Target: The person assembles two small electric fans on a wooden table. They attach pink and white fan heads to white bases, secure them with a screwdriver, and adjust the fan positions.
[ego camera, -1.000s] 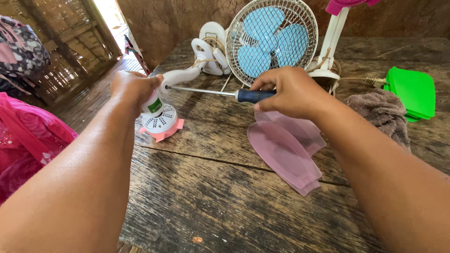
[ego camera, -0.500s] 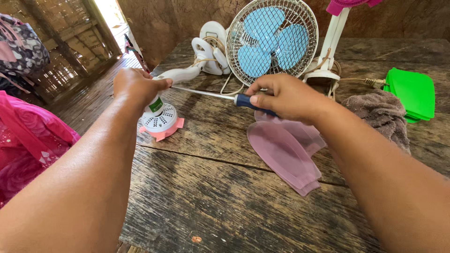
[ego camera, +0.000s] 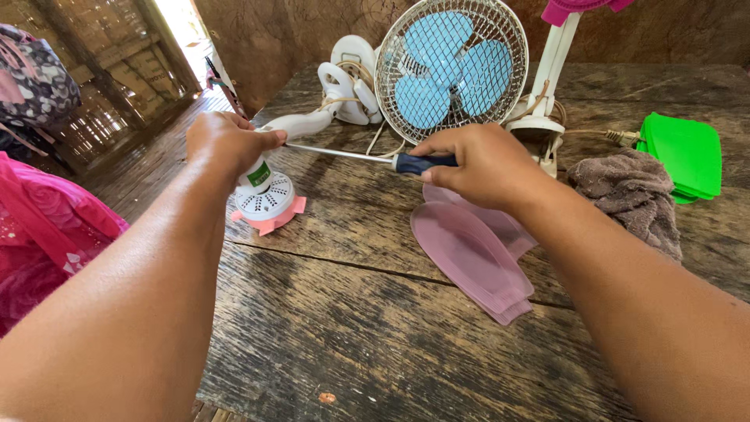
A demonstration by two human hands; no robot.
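Observation:
My left hand (ego camera: pixel 226 143) grips the top of a small white motor housing (ego camera: pixel 266 195) that stands on a pink base on the wooden table (ego camera: pixel 375 328). My right hand (ego camera: pixel 484 162) is shut on the dark blue handle of a screwdriver (ego camera: pixel 367 157). Its metal shaft runs level to the left and its tip meets the housing just under my left fingers. Pink fan blades (ego camera: pixel 476 250) lie flat on the table just below my right hand.
A white fan (ego camera: pixel 451 66) with blue blades behind a wire grille stands at the back, beside a white stand and cord. A grey-brown rag (ego camera: pixel 633 195) and a green plastic piece (ego camera: pixel 687 156) lie at the right. Pink cloth (ego camera: pixel 47 234) sits left of the table edge.
My right hand has shifted the screwdriver slightly left and lower, bringing its tip in against the housing. My left hand has kept its grip on the housing.

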